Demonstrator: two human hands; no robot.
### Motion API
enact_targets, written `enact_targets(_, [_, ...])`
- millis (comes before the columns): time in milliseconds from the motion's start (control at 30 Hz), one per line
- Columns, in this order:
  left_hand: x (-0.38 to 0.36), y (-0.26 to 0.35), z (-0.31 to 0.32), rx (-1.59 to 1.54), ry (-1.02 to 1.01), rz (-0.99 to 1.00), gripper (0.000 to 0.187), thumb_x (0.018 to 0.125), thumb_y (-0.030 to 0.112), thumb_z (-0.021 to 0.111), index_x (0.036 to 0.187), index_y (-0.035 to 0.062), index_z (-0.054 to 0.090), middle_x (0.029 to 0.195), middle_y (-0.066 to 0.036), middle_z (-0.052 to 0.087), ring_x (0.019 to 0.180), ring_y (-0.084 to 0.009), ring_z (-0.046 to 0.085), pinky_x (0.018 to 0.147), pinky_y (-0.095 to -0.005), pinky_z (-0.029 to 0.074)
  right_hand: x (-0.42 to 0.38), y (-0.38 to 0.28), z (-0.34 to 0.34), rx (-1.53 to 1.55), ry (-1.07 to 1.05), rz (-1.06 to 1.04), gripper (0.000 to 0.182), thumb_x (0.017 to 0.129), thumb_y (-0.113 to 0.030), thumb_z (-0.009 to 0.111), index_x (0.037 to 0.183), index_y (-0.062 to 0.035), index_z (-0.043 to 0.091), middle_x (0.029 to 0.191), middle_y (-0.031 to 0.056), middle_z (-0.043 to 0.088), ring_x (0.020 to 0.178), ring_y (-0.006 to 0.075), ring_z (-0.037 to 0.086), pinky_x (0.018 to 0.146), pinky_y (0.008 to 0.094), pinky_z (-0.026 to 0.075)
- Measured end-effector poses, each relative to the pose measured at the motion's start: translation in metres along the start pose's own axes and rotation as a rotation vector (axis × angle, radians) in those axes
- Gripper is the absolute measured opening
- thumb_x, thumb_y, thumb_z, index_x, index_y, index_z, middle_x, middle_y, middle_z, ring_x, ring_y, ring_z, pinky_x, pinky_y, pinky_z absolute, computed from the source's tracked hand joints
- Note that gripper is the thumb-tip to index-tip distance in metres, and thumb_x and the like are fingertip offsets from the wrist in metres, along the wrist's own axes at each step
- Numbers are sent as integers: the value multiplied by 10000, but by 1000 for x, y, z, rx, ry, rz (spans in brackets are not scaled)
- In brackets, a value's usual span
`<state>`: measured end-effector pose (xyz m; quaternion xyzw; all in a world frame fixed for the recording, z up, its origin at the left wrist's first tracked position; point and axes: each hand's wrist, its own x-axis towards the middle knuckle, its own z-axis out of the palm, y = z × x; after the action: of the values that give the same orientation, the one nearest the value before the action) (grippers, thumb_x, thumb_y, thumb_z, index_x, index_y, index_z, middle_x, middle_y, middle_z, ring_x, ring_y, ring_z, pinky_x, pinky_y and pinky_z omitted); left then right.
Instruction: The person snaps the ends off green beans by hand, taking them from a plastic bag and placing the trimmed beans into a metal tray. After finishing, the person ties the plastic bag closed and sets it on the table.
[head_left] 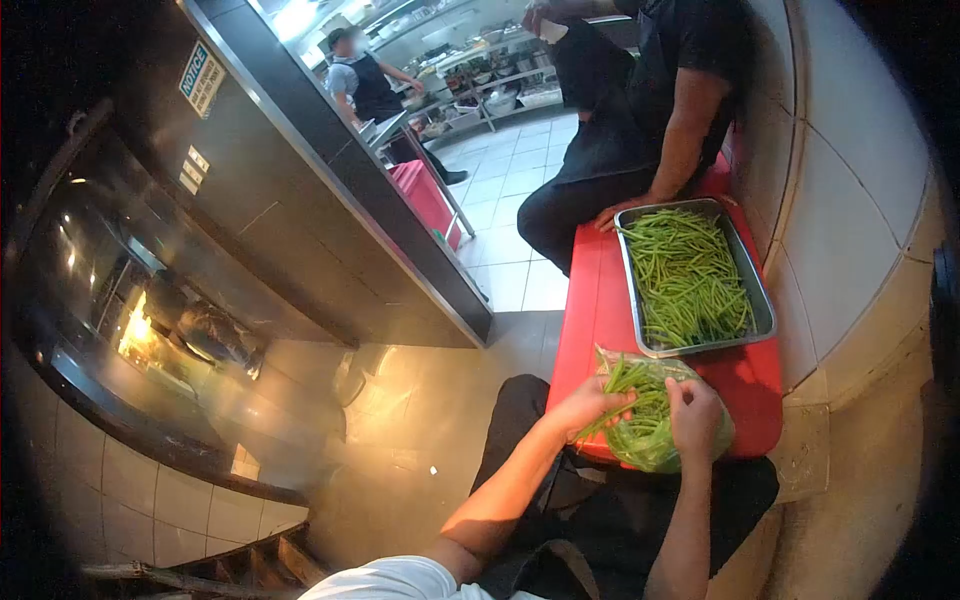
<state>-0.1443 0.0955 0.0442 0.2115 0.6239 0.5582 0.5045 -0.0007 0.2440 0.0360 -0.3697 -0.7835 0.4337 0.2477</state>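
I have both hands down at about 5 o'clock in the view, working in a clear bag [650, 425] of green beans [632, 385] that sits on the near end of a red board [590, 310]. My left hand [592, 405] has its fingers curled shut around a small bunch of beans, their ends sticking out toward 1 o'clock; my right hand [695, 418] is closed too, pinching at the bag's rim or a bean there — which of the two I cannot tell from here. Just past the bag, toward 12 o'clock, a steel tray [765, 315] lies on the same board, and it is already well filled with beans across its whole floor. The bag looks to hold a fair mound yet, so I judge the job well advanced but not finished — much in the tray, a good portion left in the bag. At the tray's far corner another person's hand [625, 210] rests on the rim; that person sits at 12 o'clock. Far off near 11 o'clock someone else stands at a counter [395, 125].
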Motion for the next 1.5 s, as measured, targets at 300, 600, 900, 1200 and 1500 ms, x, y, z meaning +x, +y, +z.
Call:
enact_targets(300, [-2, -2, 9, -1, -89, -21, 168, 970, 178, 645, 1072, 44, 649, 805, -33, 648, 613, -79, 548, 528, -222, 431, -5, 7, 24, 672, -127, 10, 154, 874, -86, 720, 953, 47, 718, 843, 66, 714, 764, 130, 653, 705, 280, 512])
enact_targets(600, [0, -3, 7, 17, 3, 9, 168, 960, 175, 664, 1061, 41, 658, 800, -37, 656, 630, -84, 564, 539, -226, 436, -3, 4, 16, 552, -99, -85, 123, 857, -65, 722, 920, 39, 731, 859, 36, 699, 772, 106, 624, 720, 264, 495])
enact_targets(900, [-7, 10, 13, -148, -95, 14, 169, 932, 139, 701, 1063, 59, 631, 820, -36, 652, 654, -101, 582, 544, -220, 435, 2, 37, 34, 1590, -512, 372, 207, 887, -131, 688, 1025, 23, 674, 984, 101, 692, 948, 244, 661, 902, 405, 509])
enact_targets(1200, [-9, 13, 6, -170, -189, 8, 194, 932, 135, 700, 1095, 53, 632, 900, -37, 647, 719, -117, 610, 578, -242, 456, -8, 19, 35, 1691, -529, 283, 202, 873, -158, 722, 995, -9, 659, 992, 83, 662, 945, 210, 614, 882, 389, 477])
enact_targets(1500, [-11, 4, -12, -319, -80, 14, 206, 969, 175, 659, 1121, 38, 637, 832, -31, 634, 648, -77, 550, 547, -209, 429, -4, 3, 11, 1149, -320, 75, 137, 899, -167, 713, 900, -31, 697, 777, 8, 619, 656, 83, 506, 634, 225, 393])
